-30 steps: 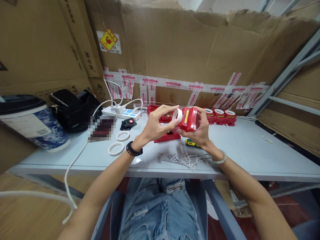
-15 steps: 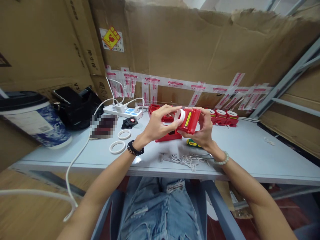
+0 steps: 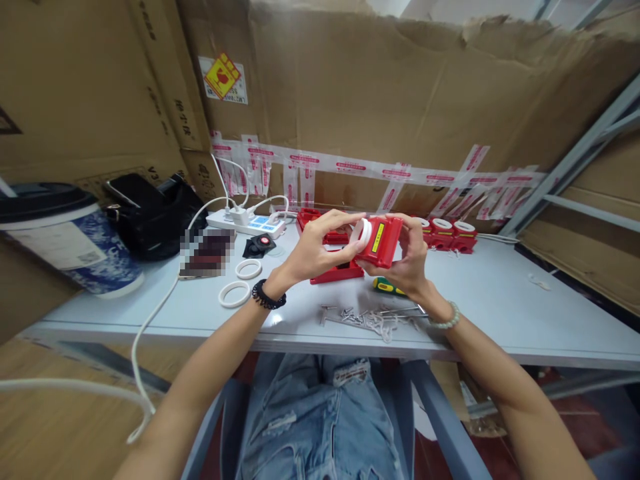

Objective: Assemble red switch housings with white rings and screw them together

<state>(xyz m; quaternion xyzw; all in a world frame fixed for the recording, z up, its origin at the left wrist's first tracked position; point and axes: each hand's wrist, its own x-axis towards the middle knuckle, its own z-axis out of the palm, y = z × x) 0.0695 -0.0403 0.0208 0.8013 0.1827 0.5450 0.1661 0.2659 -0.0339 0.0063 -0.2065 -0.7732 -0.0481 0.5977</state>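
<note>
I hold a red plastic housing (image 3: 382,243) with a yellow label above the table. My right hand (image 3: 410,260) wraps round its right side and back. My left hand (image 3: 320,248) pinches a white ring (image 3: 359,233) against the housing's left face with thumb and fingers. Under my hands lies a flat red part (image 3: 336,272) on the table, and a green-and-yellow screwdriver handle (image 3: 386,287) shows just below my right hand. Two loose white rings (image 3: 235,294) lie to the left of my left wrist.
Three finished red housings with white rings (image 3: 443,234) stand at the back right. Screws and metal pins (image 3: 370,317) lie near the front edge. A power strip (image 3: 246,224), black bag (image 3: 153,213), black-lidded tub (image 3: 60,240) and cardboard walls surround the grey table (image 3: 500,300).
The housing and both hands have risen slightly and tilted a little; the white ring stays pressed at the housing's left face. The camera view has shifted slightly.
</note>
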